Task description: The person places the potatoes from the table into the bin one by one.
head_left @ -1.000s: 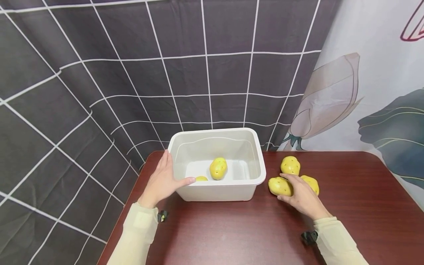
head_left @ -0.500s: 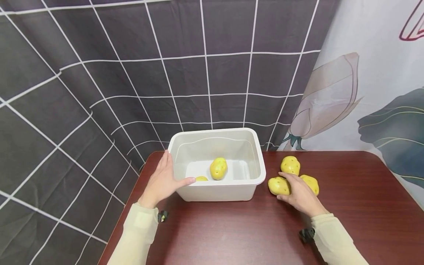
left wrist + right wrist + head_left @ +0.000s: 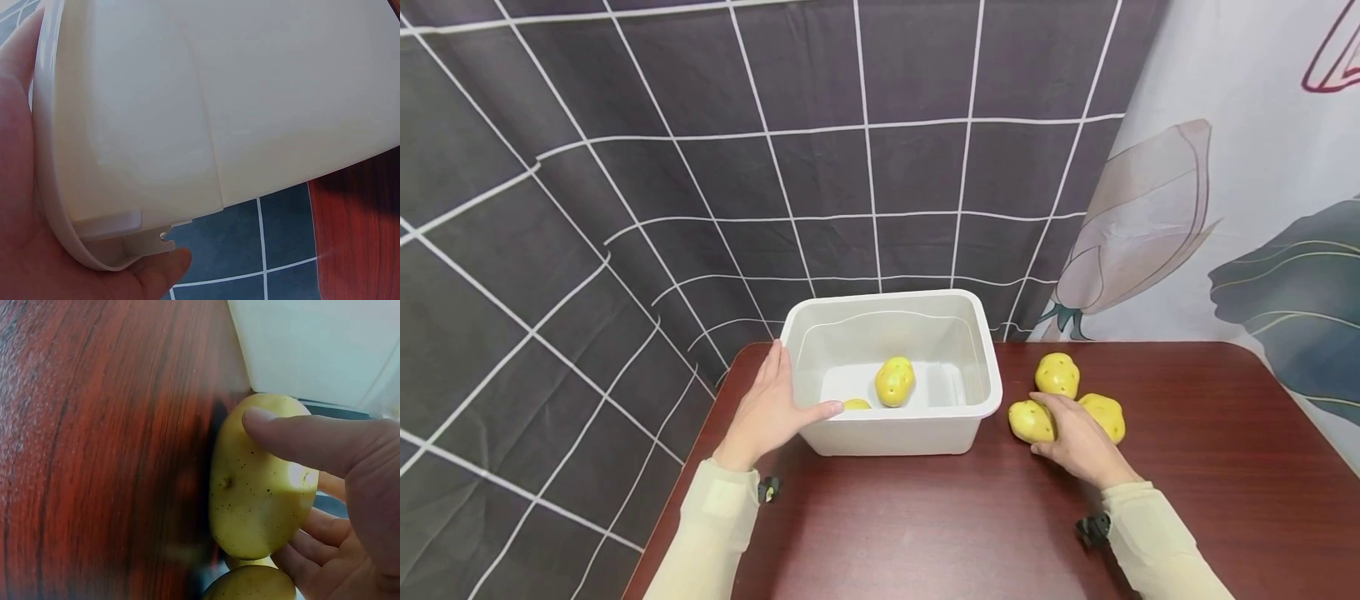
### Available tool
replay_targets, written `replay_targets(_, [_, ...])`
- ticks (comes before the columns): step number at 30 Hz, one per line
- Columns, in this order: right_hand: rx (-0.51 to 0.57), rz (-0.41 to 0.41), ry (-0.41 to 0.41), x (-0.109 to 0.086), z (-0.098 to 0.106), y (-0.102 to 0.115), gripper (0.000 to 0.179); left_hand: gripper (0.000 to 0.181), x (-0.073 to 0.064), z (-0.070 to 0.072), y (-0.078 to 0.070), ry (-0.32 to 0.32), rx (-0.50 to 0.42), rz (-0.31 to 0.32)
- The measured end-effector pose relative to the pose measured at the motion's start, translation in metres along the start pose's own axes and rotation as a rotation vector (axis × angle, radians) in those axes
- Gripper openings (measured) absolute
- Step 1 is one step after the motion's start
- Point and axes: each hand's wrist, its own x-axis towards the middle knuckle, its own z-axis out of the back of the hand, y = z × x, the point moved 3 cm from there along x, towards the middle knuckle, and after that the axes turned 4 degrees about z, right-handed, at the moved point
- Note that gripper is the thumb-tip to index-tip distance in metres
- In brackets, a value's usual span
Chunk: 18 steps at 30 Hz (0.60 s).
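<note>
A white plastic bin (image 3: 891,435) stands on the table. My left hand (image 3: 767,414) holds its left end, the thumb over the front rim and the fingers along the side; the left wrist view shows a finger bent round the rim (image 3: 45,150). To the right of the bin, my right hand (image 3: 1081,442) grips a yellow potato (image 3: 1031,422) low at the tabletop. Close up, the thumb presses one face of that potato (image 3: 259,481) and the other fingers lie behind it. Two more potatoes sit beside this hand, one behind (image 3: 1057,374) and one to its right (image 3: 1105,417).
Inside the bin lies one potato (image 3: 895,382), and the top of another (image 3: 857,404) shows above the front wall. A dark gridded curtain (image 3: 917,167) hangs behind and left of the reddish-brown table (image 3: 917,533). A flower-printed cloth (image 3: 1255,275) hangs at right.
The right hand and its potato have shifted very slightly left, the thumb and fingers still around it. The left hand and the bin stay where they were.
</note>
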Motion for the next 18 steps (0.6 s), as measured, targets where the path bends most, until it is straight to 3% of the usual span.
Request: replay_targets(18, [-0.038, 0.030, -0.007, -0.0016, -0.0001, 0.0011, 0.072, 0.135, 0.0003, 0.0001, -0.0002, 0.006, 0.001, 0.008])
